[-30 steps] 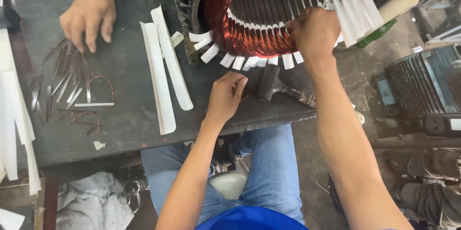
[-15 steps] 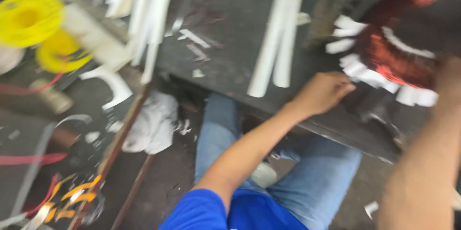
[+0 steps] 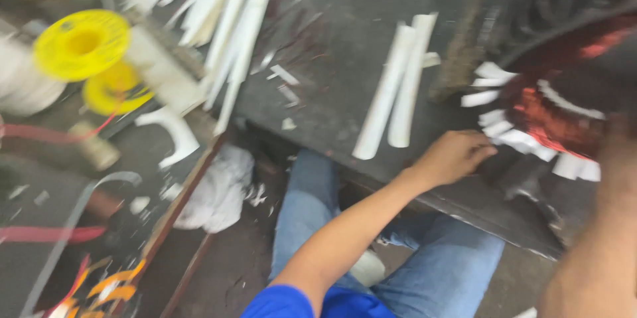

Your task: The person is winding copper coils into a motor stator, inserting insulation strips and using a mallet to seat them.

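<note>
The view is motion-blurred. My left hand [image 3: 454, 155] rests on the front edge of the dark workbench [image 3: 345, 99], its fingertips against the lower rim of a motor stator with copper windings [image 3: 551, 115] and white insulating paper strips [image 3: 494, 99] sticking out. The blur hides whether the fingers pinch anything. My right forearm rises along the right edge, and my right hand [image 3: 620, 152] is a blur at the stator, its grip unreadable. Two long white paper strips [image 3: 398, 89] lie on the bench just left of my left hand.
A bundle of long white strips [image 3: 229, 19] lies at the bench's far left. Yellow spools [image 3: 83, 42] sit on a lower surface at left. White rags [image 3: 219, 188] and scraps lie on the floor beside my jeans-clad legs [image 3: 431, 271].
The camera has swung left and down, so the stator now sits at the right edge and the spools and floor have come into view. My left hand stays at the stator's lower rim.
</note>
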